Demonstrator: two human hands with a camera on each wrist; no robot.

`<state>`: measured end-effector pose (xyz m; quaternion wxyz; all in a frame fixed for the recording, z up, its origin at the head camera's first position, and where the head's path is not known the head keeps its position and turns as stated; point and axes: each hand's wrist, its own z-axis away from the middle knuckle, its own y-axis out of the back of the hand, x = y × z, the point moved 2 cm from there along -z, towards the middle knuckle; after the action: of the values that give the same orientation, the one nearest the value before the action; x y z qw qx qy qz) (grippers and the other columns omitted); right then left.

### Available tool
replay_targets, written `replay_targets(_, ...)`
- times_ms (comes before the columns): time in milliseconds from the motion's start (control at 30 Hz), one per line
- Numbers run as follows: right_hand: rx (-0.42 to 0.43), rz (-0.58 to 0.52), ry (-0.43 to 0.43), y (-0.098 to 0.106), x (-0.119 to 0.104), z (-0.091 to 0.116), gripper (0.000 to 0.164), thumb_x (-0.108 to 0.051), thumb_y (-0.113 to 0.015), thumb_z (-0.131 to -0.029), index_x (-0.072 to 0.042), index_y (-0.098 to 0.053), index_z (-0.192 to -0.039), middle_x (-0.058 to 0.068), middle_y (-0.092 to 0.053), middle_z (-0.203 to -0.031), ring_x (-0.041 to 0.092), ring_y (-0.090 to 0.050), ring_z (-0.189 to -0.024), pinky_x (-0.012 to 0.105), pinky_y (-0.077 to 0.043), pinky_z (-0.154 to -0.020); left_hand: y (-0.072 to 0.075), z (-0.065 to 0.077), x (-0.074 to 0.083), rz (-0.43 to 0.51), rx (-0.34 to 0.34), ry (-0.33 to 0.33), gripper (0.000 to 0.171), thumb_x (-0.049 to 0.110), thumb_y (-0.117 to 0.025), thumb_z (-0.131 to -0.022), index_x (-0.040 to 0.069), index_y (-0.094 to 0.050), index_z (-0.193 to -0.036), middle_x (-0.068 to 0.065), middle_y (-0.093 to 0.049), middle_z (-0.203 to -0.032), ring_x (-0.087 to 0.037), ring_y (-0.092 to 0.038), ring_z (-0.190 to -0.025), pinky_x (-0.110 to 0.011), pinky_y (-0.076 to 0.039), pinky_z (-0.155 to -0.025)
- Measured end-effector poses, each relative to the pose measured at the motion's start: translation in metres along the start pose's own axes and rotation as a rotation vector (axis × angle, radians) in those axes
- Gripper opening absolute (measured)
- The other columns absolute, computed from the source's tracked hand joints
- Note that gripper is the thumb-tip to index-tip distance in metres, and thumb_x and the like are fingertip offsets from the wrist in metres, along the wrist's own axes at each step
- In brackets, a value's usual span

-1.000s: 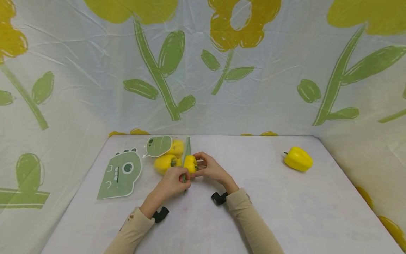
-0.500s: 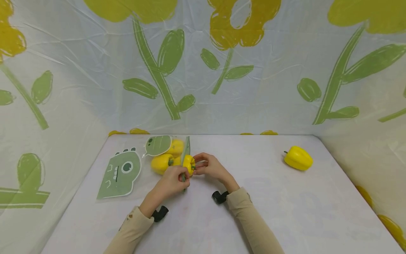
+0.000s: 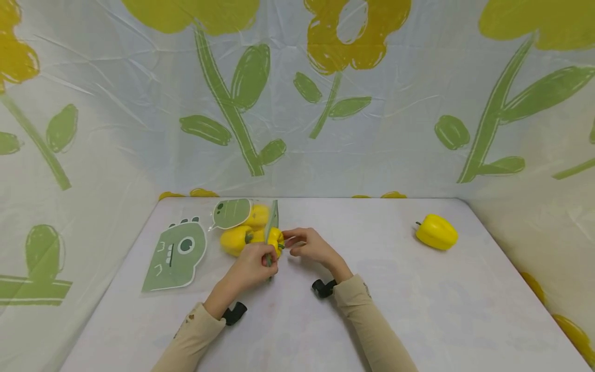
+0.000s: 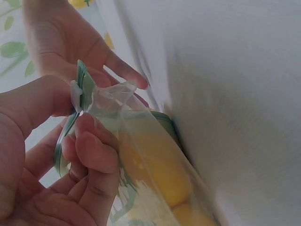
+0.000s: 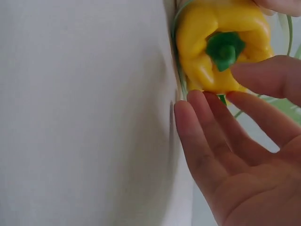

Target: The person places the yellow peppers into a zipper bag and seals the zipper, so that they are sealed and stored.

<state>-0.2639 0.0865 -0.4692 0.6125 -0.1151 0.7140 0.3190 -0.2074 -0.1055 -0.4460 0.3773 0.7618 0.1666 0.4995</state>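
Note:
A clear zip bag (image 3: 178,266) with green monster prints lies on its side at the left, its green-edged mouth (image 3: 273,219) facing right. My left hand (image 3: 253,263) pinches the near edge of that mouth between thumb and fingers, as the left wrist view shows. Several yellow bell peppers (image 3: 234,241) are inside the clear plastic. One yellow bell pepper (image 5: 200,54) sits at the opening, stem outward. My right hand (image 3: 316,247) is just right of this pepper, its fingers extended; in the right wrist view the fingertips (image 5: 188,115) are at its side and the thumb is close to the stem.
Another yellow bell pepper (image 3: 436,232) lies alone on the white table (image 3: 446,310), far to the right. A flower-printed sheet (image 3: 390,139) stands behind the table and along its sides. Black wrist cameras (image 3: 235,313) sit under both forearms.
The bell pepper at the mouth has moved left, further into the bag, and those inside shifted slightly left. My right hand has loosened from it and drawn a little right. The left hand stays put.

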Motion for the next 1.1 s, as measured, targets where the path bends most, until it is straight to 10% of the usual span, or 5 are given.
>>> replay_targets(1100, -0.196, -0.151, -0.036, -0.027, 0.002, -0.007, 0.076, 0.003, -0.042, -0.083, -0.002, -0.021, -0.156, 0.014, -0.025, -0.160, 0.029, -0.029, -0.145, 0.047, -0.026, -0.111, -0.002, 0.001, 0.000, -0.033, 0.026, 0.004, 0.016, 0.005, -0.075, -0.074, 0.016, -0.063, -0.074, 0.007, -0.048, -0.067, -0.008, -0.044, -0.059, -0.024, -0.040, -0.055)
